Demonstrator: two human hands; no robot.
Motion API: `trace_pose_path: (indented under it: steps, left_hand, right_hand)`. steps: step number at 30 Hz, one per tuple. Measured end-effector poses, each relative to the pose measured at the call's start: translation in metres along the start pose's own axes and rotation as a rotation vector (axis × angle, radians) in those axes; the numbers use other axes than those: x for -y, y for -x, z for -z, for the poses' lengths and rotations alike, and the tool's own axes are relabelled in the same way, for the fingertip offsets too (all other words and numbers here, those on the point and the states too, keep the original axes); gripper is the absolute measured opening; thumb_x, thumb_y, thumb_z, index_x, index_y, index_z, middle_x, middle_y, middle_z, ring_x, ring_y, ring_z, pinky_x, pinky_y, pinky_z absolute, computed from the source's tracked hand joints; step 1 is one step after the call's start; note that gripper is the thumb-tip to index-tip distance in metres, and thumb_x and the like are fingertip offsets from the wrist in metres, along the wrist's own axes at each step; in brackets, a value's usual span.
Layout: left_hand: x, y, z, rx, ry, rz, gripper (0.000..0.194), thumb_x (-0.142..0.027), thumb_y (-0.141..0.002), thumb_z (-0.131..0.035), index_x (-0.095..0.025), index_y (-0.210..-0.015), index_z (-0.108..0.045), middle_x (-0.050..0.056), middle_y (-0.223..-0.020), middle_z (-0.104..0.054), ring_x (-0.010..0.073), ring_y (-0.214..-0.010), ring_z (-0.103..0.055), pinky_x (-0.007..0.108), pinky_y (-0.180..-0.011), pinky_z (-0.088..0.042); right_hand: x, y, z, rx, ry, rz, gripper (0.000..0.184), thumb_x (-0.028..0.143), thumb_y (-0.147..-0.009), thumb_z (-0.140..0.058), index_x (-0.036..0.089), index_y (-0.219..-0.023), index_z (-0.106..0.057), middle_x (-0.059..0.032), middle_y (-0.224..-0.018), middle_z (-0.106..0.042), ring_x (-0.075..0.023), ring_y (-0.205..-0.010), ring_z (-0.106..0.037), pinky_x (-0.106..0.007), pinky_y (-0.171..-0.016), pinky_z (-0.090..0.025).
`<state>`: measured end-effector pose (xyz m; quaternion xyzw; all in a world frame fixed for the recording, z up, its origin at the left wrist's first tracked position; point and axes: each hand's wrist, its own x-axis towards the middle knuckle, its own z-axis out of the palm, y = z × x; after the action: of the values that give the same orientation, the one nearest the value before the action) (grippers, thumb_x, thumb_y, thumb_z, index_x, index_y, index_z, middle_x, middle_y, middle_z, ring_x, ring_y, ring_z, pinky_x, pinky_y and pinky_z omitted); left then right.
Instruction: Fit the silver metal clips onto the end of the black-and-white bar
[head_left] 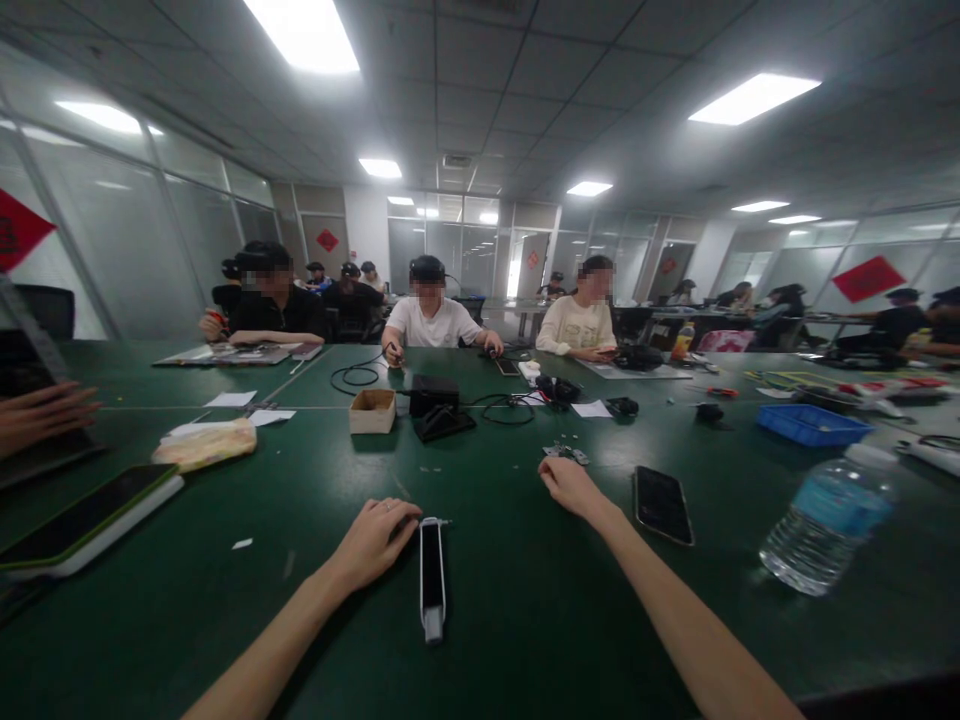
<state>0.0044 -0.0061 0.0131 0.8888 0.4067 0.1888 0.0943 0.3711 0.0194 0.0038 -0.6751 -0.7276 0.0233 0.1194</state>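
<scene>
My left hand (pixel 375 540) rests on the green table (pixel 525 620), fingers curled loosely, touching the far end of a long white and black device (pixel 432 577) that lies flat pointing away from me. My right hand (pixel 571 487) lies on the table further out with its fingers folded into a loose fist; whether anything is in it is hidden. Small metal parts (pixel 566 454) lie just beyond its knuckles. A dark phone (pixel 663 505) lies face up just right of that hand.
A water bottle (pixel 829 518) lies at right, a blue tray (pixel 811 424) behind it. A cardboard box (pixel 373 411) and a black device with cables (pixel 436 407) sit mid-table. A tablet (pixel 86 520) and a wrapped package (pixel 205 444) lie left. Several people sit opposite; another person's hand (pixel 41 415) shows at far left.
</scene>
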Motion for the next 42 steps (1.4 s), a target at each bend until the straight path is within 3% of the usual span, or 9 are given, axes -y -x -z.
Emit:
trace_pose_path:
  steps: [7,12,18,29,42]
  left_hand:
    - [-0.007,0.001,0.008,0.033,0.029,-0.017,0.026,-0.029,-0.091,-0.04,-0.02,-0.102,-0.061,0.005,-0.1,-0.065,0.019,-0.091,-0.057,0.034,-0.083,-0.042]
    - [-0.007,0.0,0.005,0.032,0.015,-0.044,0.022,-0.027,-0.089,-0.042,-0.02,-0.1,-0.061,0.005,-0.098,-0.065,0.0191,-0.09,-0.058,0.034,-0.082,-0.041]
    - [-0.004,-0.003,-0.005,0.019,-0.01,-0.037,0.023,-0.029,-0.091,-0.041,-0.02,-0.095,-0.061,0.005,-0.092,-0.066,0.0189,-0.085,-0.058,0.033,-0.079,-0.04]
    - [-0.008,-0.003,-0.008,0.004,-0.044,0.024,0.019,-0.026,-0.09,-0.044,-0.018,-0.087,-0.06,0.004,-0.081,-0.065,0.0189,-0.077,-0.059,0.034,-0.075,-0.04]
    - [-0.008,-0.003,-0.013,-0.009,-0.049,0.052,0.021,-0.029,-0.091,-0.042,-0.018,-0.082,-0.057,0.003,-0.078,-0.063,0.0177,-0.072,-0.057,0.032,-0.073,-0.039]
  right_hand:
    - [0.085,0.022,-0.01,-0.017,-0.256,0.412,0.016,0.02,-0.092,-0.045,0.016,-0.097,-0.059,-0.0066,-0.097,-0.061,-0.0167,-0.089,-0.056,-0.03,-0.081,-0.047]
    - [0.119,0.034,-0.016,-0.011,-0.324,0.473,0.015,0.018,-0.093,-0.044,0.015,-0.096,-0.059,-0.0063,-0.096,-0.06,-0.0163,-0.089,-0.054,-0.03,-0.081,-0.047]
    - [0.121,0.034,-0.022,-0.03,-0.327,0.387,0.012,0.016,-0.091,-0.047,0.015,-0.091,-0.06,-0.0066,-0.093,-0.059,-0.018,-0.09,-0.051,-0.031,-0.081,-0.046]
    - [0.119,0.037,-0.018,-0.074,-0.331,0.398,0.015,0.018,-0.092,-0.047,0.016,-0.094,-0.062,-0.0057,-0.095,-0.061,-0.0182,-0.09,-0.052,-0.035,-0.083,-0.044]
    - [0.132,0.045,-0.018,-0.045,-0.491,0.386,0.014,0.016,-0.089,-0.051,0.017,-0.096,-0.063,-0.0045,-0.096,-0.064,-0.0158,-0.085,-0.056,-0.03,-0.076,-0.048]
